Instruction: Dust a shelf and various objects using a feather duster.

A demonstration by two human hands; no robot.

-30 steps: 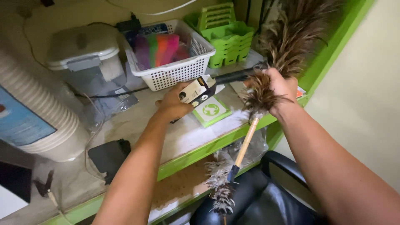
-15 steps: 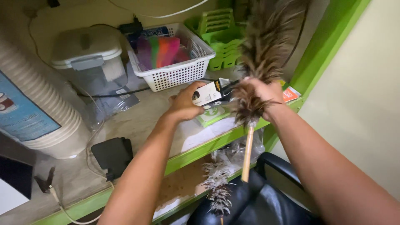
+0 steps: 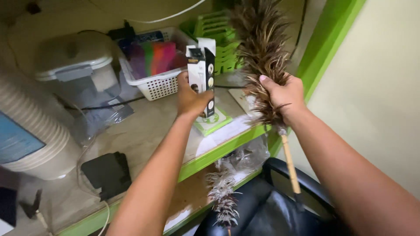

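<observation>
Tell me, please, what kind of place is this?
Probably a storage or work corner of a small shop or office. A green-edged shelf carries a white basket, stacked green trays and a stack of paper cups; a black chair stands below.

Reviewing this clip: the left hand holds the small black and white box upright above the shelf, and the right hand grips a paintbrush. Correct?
Not quite. The right hand grips a feather duster, not a paintbrush, as the head view shows. The left hand does hold the small black and white box upright above the shelf.
</observation>
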